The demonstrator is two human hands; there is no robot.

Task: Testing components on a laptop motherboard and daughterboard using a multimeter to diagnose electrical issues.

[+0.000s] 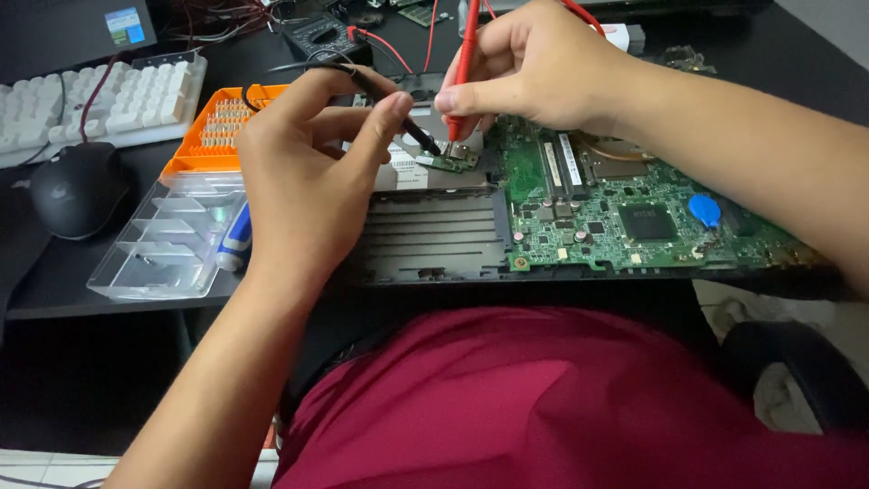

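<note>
Nearest is the person's red shirt (pixel 561 398), filling the near edge. Just beyond it an opened laptop (pixel 434 240) lies on the black desk (pixel 54 272), its green board (pixel 634 213) bare on the right with a blue round part (pixel 704 210) near its right end.

The left hand (pixel 303 181) hangs over the laptop's left part, fingers curled, thumb and forefinger pinched on a black probe (pixel 398 113). The probe slants down to the right, its tip on a small green board (pixel 453 158) at the laptop's far middle. The right hand (pixel 534 63) comes in from the right, closed around a red probe (pixel 463 68) held nearly upright, its tip down at the same small board, just beside the black tip.

Left of the left hand sits a clear tray (pixel 167 240) with a blue-and-white tool (pixel 235 237) at its right edge, and an orange bit holder (pixel 222 127) behind it. Further left lies a black mouse (pixel 77 186), with a white keyboard (pixel 100 100) beyond. At the far edge a multimeter (pixel 326 36) rests among red and black leads.
</note>
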